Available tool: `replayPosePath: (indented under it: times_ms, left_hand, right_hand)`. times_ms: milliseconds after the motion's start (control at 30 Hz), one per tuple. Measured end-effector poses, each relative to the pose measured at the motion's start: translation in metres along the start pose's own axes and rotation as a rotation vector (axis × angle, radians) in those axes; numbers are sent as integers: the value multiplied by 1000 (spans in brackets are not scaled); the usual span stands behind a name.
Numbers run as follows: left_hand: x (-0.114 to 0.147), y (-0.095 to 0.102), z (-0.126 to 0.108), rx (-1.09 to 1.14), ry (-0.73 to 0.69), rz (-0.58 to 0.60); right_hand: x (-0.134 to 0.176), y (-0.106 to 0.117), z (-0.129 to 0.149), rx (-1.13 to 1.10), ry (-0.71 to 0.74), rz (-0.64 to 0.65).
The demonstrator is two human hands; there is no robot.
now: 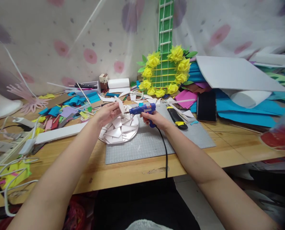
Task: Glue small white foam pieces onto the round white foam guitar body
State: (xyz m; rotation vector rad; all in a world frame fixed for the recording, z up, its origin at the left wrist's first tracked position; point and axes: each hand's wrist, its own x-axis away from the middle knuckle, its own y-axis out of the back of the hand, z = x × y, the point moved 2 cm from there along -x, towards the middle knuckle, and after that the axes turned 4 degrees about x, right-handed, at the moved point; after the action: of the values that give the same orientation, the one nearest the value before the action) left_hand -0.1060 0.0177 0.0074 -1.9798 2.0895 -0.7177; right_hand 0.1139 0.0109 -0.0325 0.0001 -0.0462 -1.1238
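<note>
My left hand (109, 112) pinches a small white paper piece (120, 104), held up over a round base (119, 131) covered with overlapping white pieces. A blue hot glue gun (142, 109) is gripped in my right hand (154, 119), its nozzle pointing left at the paper piece. Whether the nozzle touches the paper, I cannot tell. A clear glue stick sticks out of the gun's back, and its black cord hangs over the table edge. Under the gun and partly under the round base lies a grey cutting mat (142, 150).
A black and yellow utility knife (177, 117) lies on the mat, with a phone (206, 107) to its right. Behind stands a green paper guitar (165, 44) ringed by yellow flowers. Paper scraps and a power strip (10, 143) crowd the left; white board (235, 73) and blue sheets the right.
</note>
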Motion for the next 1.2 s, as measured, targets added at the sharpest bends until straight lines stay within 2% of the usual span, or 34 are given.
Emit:
replayPosePath:
  times_ms: [200, 433, 867, 1200]
  left_hand:
    - [1, -3, 8, -42, 29, -8]
    - [-1, -4, 12, -143, 50, 46]
    - [3, -10, 16, -309, 176, 138]
    - [2, -7, 10, -329, 143, 152]
  right_hand:
    - [0, 2, 0, 7, 9, -22]
    - [-1, 4, 0, 0, 41, -65]
    - [-4, 11, 1, -49, 73, -183]
    - [-5, 13, -1, -8, 77, -170]
